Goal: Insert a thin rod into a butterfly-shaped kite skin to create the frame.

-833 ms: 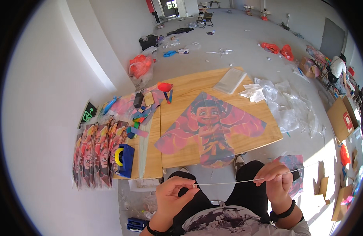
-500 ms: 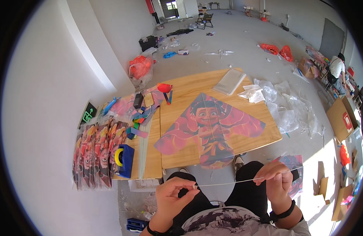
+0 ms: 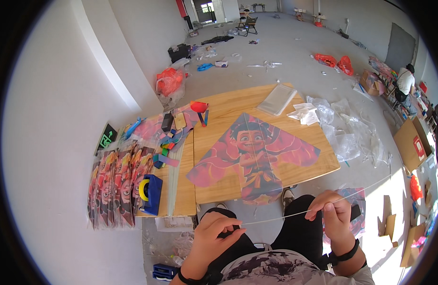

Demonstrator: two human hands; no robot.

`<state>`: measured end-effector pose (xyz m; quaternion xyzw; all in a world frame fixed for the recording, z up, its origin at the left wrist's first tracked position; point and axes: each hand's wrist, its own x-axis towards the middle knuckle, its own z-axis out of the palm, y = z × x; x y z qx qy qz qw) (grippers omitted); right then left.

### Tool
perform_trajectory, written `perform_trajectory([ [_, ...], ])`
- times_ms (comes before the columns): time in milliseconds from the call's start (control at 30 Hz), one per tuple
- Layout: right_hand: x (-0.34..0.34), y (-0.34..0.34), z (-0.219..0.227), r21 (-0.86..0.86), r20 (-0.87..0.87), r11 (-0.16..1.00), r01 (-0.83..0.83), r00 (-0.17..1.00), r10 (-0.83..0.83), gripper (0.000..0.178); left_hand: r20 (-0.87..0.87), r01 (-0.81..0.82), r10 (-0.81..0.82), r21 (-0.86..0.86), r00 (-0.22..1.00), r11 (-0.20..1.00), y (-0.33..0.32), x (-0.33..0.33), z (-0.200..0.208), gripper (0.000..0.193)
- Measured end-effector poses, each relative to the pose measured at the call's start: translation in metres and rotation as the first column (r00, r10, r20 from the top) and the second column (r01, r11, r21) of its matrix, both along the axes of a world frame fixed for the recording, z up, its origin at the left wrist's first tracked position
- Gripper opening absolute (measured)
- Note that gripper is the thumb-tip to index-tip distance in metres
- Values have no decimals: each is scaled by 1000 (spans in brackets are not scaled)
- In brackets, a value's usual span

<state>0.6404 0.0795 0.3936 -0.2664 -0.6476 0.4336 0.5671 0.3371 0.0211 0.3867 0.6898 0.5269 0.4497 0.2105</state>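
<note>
A thin pale rod stretches across my lap, slightly bowed, with its far right end rising over the floor. My left hand is at its left end, thumb and forefinger curled close about the tip. Farther along, my right hand pinches the same rod between thumb and fingers. In front of both hands a kite sheet lies flat on the wooden table, printed with a cartoon figure and red cloth shapes. Its tail end hangs over the near table edge. Neither hand touches the kite.
On the left stand a blue tape dispenser, a bundle of pale rods and bagged kites. A clear plastic packet lies at the table's far side. Plastic sheeting and cardboard boxes cover floor at right; a person is beyond.
The rod's right end has swung up and now reaches farther right past my right hand. My left hand has shifted slightly right. The kite sheet stays put.
</note>
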Motion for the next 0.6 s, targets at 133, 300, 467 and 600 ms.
perform_trajectory([
  [133, -3, 2, 5, -133, 85, 990, -37, 995, 49, 23, -162, -50, 73, 140, 984, 989, 9, -1, -10, 27],
  [300, -21, 14, -9, -253, 220, 958, -137, 956, 195, 20, -158, -37, 55, 113, 986, 993, 18, 3, -23, 27],
  [467, -53, 46, -50, -442, 266, 882, -166, 914, 306, 23, 99, 24, -22, -19, 995, 1000, 51, 26, -50, 26],
  [600, -70, 80, -87, -424, 487, 895, -139, 798, 355, 33, 251, 106, -75, -115, 965, 988, 90, 23, -96, 21],
])
